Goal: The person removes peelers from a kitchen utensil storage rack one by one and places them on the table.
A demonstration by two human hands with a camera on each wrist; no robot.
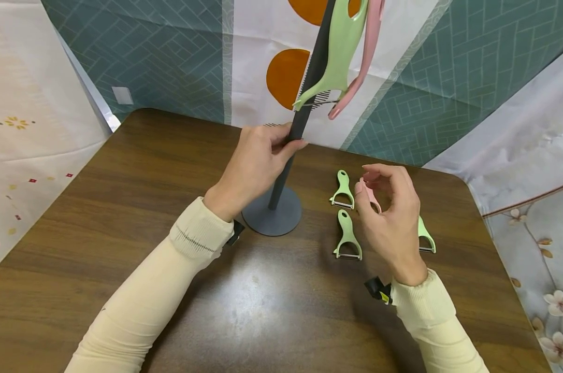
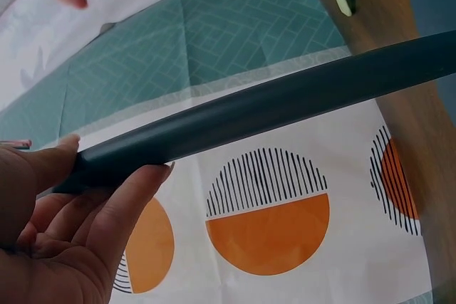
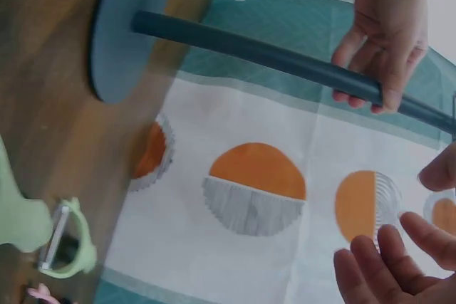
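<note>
My left hand (image 1: 255,166) grips the dark grey pole (image 1: 283,178) of an upright stand, thumb and fingers around it. The stand's round base (image 1: 272,223) rests on the table. A green peeler (image 1: 339,52) and a pink peeler (image 1: 367,57) hang high on the stand; their upper ends are cut off in the head view. My right hand (image 1: 393,220) hovers with loosely bent fingers and nothing in them, as the right wrist view shows. Beyond it lies a pink peeler (image 1: 371,199), partly hidden. Green peelers lie around: one behind (image 1: 343,191), another nearer (image 1: 348,235).
To the right of my right hand, another green peeler (image 1: 426,238) is partly covered. The brown wooden table (image 1: 253,321) has rounded far corners. Behind it hangs a patterned cloth (image 1: 169,62) in green and white with orange circles.
</note>
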